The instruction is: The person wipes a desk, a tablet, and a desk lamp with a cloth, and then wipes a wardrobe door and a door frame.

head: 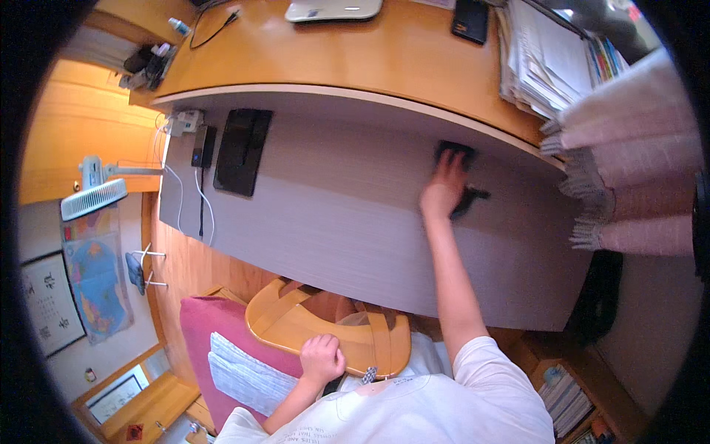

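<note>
My right hand reaches across the grey desktop. Its fingertips lie on a small black object near the back edge; blur hides what it is and whether it is gripped. Just beside the wrist sits another black object with a short projecting arm, partly covered by the hand. My left hand is curled close to my body, at the edge of a curved wooden chair part. I see nothing held in it.
Left on the desktop lie a flat black device, a black adapter and white cables. A wooden ledge behind holds a phone and stacked papers. Fringed curtain hangs right; a white fan stands left.
</note>
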A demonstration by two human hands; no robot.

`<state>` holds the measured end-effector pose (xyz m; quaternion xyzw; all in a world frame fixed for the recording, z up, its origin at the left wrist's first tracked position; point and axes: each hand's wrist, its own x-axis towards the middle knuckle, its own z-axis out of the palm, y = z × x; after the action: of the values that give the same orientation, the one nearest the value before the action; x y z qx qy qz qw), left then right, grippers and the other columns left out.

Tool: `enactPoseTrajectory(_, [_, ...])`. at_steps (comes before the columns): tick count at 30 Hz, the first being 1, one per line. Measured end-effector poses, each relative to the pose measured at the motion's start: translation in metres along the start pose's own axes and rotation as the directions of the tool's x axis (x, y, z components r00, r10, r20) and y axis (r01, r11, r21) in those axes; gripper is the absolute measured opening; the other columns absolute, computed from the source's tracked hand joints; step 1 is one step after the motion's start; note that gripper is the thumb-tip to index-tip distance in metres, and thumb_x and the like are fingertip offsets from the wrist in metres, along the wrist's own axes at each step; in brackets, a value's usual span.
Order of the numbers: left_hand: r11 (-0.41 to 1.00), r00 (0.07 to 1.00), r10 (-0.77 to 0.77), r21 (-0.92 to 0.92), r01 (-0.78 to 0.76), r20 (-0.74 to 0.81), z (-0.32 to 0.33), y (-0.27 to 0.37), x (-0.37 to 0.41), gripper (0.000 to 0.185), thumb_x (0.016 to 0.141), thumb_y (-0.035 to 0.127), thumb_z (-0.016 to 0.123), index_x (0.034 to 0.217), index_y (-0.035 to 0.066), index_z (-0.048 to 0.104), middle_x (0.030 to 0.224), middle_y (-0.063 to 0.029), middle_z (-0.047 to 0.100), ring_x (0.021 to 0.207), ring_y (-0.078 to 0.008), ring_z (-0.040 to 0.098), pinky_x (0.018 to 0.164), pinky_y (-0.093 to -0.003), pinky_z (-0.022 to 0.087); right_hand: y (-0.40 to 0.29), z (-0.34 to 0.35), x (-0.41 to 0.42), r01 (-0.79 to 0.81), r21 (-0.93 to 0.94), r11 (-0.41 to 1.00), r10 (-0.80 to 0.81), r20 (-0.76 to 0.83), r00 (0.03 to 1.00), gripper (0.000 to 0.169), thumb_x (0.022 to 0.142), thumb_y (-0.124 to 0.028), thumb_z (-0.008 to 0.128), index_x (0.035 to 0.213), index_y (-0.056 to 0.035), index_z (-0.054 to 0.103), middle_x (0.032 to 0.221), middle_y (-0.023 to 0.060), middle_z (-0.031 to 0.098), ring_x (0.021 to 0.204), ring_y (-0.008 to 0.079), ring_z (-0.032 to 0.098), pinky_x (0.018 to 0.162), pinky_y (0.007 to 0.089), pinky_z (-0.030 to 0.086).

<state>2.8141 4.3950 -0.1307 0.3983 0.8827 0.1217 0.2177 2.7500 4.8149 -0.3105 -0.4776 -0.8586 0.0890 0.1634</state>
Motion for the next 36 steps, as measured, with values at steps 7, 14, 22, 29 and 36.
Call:
enactPoseTrajectory(7, [0.999, 1.000, 0.003, -0.045, -0.004, -0.029, 0.002, -0.005, -0.001, 0.016, 0.067, 0.021, 0.063, 0.075, 0.007, 0.062, 0.081, -0.0083, 0.061, 0.079, -0.0258, 0.062, 0.069, -0.0396, 0.050, -0.218, 0.071, 0.009, 0.442, 0.227, 0.868, -0.480, 0.151, 0.864, 0.060, 0.088, -0.013, 0.049, 0.148, -0.0174, 0.041, 0.155, 0.0095, 0.036, 0.135, 0.0368, 0.040, 0.112, 0.0510, 0.030])
enactPoseTrajectory(14, [0.998, 0.995, 0.023, -0.048, -0.028, -0.097, 0.008, -0.008, -0.004, 0.015, 0.072, 0.022, 0.062, 0.071, 0.008, 0.058, 0.077, -0.0068, 0.059, 0.077, -0.0233, 0.062, 0.070, -0.0350, 0.050, -0.317, 0.082, 0.007, 0.474, 0.380, 0.794, -0.560, 0.156, 0.813, 0.058, 0.083, -0.012, 0.061, 0.139, -0.0232, 0.053, 0.149, 0.0036, 0.045, 0.120, 0.0331, 0.048, 0.104, 0.0505, 0.037])
enactPoseTrajectory(22, [0.996, 0.994, 0.035, -0.079, -0.044, -0.103, -0.001, -0.008, 0.001, 0.012, 0.063, 0.020, 0.063, 0.068, 0.010, 0.058, 0.077, -0.0055, 0.061, 0.070, -0.0223, 0.061, 0.063, -0.0345, 0.049, -0.258, 0.005, -0.178, 0.693, 0.679, 0.240, -0.969, 0.128, 0.210, 0.039, 0.083, -0.015, 0.060, 0.121, -0.0188, 0.066, 0.143, 0.0019, 0.052, 0.115, 0.0251, 0.053, 0.099, 0.0435, 0.042])
enactPoseTrajectory(29, [0.998, 0.992, 0.067, -0.004, -0.068, -0.107, 0.003, -0.008, -0.004, 0.011, 0.064, 0.020, 0.062, 0.067, 0.011, 0.057, 0.074, -0.0049, 0.059, 0.065, -0.0234, 0.058, 0.059, -0.0370, 0.047, -0.202, 0.021, -0.034, 0.709, 0.576, 0.407, -0.873, 0.016, 0.488, 0.041, 0.083, -0.004, 0.057, 0.120, -0.0168, 0.068, 0.137, 0.0104, 0.058, 0.117, 0.0305, 0.058, 0.102, 0.0468, 0.044])
enactPoseTrajectory(36, [0.997, 0.995, 0.071, -0.008, -0.071, -0.077, 0.005, -0.005, 0.000, 0.011, 0.066, 0.020, 0.063, 0.067, 0.011, 0.056, 0.070, -0.0049, 0.054, 0.067, -0.0235, 0.058, 0.060, -0.0375, 0.047, -0.135, 0.000, -0.038, 0.642, 0.457, 0.615, -0.767, 0.159, 0.622, 0.050, 0.082, -0.008, 0.058, 0.130, -0.0241, 0.062, 0.148, 0.0026, 0.049, 0.128, 0.0289, 0.048, 0.106, 0.0505, 0.038])
